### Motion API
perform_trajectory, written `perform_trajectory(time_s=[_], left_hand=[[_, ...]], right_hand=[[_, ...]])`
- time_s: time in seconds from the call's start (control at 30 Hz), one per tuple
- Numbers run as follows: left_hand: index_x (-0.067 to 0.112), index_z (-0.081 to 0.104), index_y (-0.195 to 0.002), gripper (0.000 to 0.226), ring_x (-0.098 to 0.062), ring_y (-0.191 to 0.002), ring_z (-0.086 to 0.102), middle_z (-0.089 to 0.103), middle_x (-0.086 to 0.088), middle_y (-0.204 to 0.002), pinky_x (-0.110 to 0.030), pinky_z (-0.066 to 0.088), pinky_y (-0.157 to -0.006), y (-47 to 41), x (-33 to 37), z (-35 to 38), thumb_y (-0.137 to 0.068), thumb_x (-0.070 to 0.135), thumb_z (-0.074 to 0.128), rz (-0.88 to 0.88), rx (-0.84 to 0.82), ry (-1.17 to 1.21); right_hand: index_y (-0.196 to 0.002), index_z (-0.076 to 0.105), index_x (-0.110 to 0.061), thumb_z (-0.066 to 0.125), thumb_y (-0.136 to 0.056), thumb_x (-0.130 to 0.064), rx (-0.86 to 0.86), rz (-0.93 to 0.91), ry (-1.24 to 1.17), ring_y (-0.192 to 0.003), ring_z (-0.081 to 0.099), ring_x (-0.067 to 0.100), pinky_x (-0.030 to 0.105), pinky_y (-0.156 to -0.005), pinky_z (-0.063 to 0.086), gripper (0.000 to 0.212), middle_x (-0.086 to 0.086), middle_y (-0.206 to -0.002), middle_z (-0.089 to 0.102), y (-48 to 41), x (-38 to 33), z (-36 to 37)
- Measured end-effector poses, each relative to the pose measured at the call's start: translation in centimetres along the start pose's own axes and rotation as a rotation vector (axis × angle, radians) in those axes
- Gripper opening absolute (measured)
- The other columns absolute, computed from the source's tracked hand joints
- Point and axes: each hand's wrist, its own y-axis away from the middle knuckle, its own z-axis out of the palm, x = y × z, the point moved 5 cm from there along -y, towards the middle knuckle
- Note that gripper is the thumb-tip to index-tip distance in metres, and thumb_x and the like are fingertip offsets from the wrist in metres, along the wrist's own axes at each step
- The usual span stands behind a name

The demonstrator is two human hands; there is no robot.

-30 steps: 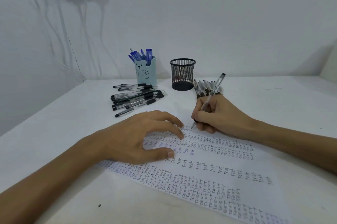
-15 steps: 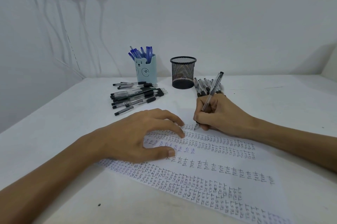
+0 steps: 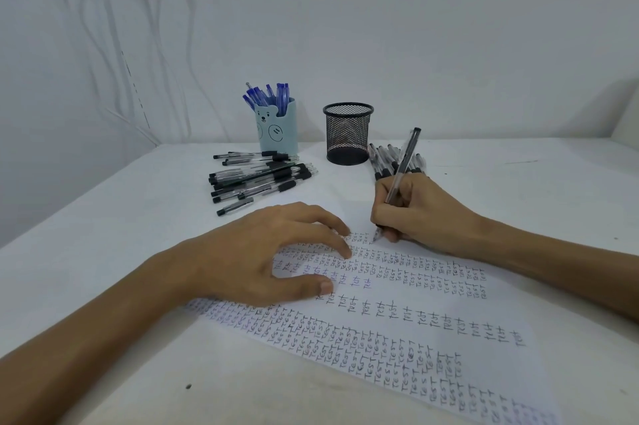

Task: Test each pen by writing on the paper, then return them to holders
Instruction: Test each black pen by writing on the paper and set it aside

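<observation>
My right hand (image 3: 420,213) grips a clear black-capped pen (image 3: 403,165), its tip touching the top edge of the white paper (image 3: 432,300), which is covered in rows of the word "test". My left hand (image 3: 266,255) rests spread on the paper's left part, fingertips pressing it down. A pile of black pens (image 3: 256,180) lies left of centre. A second bunch of black pens (image 3: 387,160) lies behind my right hand. The blue bear holder (image 3: 278,132) holds several blue pens. No pens show in the black mesh holder (image 3: 347,134).
The white table (image 3: 103,234) meets a white wall at the back and left. Several white cables (image 3: 152,44) hang down the wall at the far left from a power strip at the top.
My right hand with the pen has shifted slightly right along the top line of writing. My left hand has stayed in place on the paper.
</observation>
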Motion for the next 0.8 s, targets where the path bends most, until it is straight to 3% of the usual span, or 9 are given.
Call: perform_trajectory(time_s=[0.33, 0.53, 0.8], left_hand=[[0.038, 0.064, -0.134, 0.038, 0.0, -0.137, 0.049, 0.052, 0.02, -0.147, -0.028, 0.042, -0.111, -0.03, 0.02, -0.07, -0.098, 0.05, 0.067, 0.001, 0.004, 0.01], [0.036, 0.065, -0.134, 0.038, 0.0, -0.136, 0.049, 0.052, 0.018, -0.147, -0.022, 0.039, -0.112, -0.06, 0.06, -0.1, -0.098, 0.048, 0.068, 0.0, 0.005, 0.01], [0.037, 0.064, -0.133, 0.038, -0.001, -0.137, 0.049, 0.052, 0.019, -0.147, -0.031, 0.042, -0.112, 0.01, -0.15, 0.02, -0.098, 0.048, 0.068, 0.0, 0.007, 0.02]], right_hand=[[-0.074, 0.059, 0.001, 0.064, -0.089, -0.009, 0.03, -0.015, 0.043, -0.055, 0.049, 0.024, 0.022, -0.05, 0.039, 0.018, 0.01, -0.057, 0.066, -0.03, 0.23, -0.2], [-0.072, 0.058, 0.002, 0.064, -0.087, -0.007, 0.041, -0.008, 0.043, -0.054, 0.048, 0.024, 0.019, -0.047, 0.038, 0.019, 0.014, -0.058, 0.066, 0.02, -0.02, -0.14], [-0.074, 0.057, 0.003, 0.064, -0.087, -0.009, 0.067, 0.031, 0.025, -0.049, 0.043, 0.019, 0.02, -0.047, 0.037, 0.019, 0.012, -0.058, 0.065, 0.19, -0.01, -0.25]])
